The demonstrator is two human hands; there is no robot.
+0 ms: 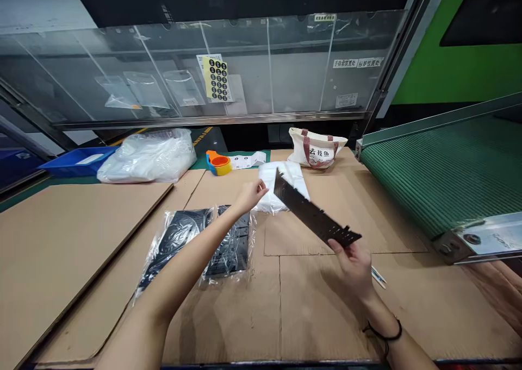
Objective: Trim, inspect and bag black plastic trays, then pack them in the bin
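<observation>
My right hand [354, 264] grips a thin black slotted panel [312, 212] by its lower right end. The panel is raised above the cardboard, tilted, its far end up and to the left. My left hand [249, 196] is at the left edge of a stack of white translucent plastic bags [287, 177]; its fingers are pinched together, and whatever may be between them is too small to make out. Under my left forearm, black panels in clear plastic bags [232, 245] lie on the cardboard-covered table [318, 299].
A green conveyor belt [444, 169] borders the right side. Behind are a cream tote bag [316, 150], a tape roll in an orange and blue holder [219, 163], a heap of clear plastic bags [150, 155] and a blue tray [77, 162]. Two pen-like sticks [378, 277] lie beside my right wrist.
</observation>
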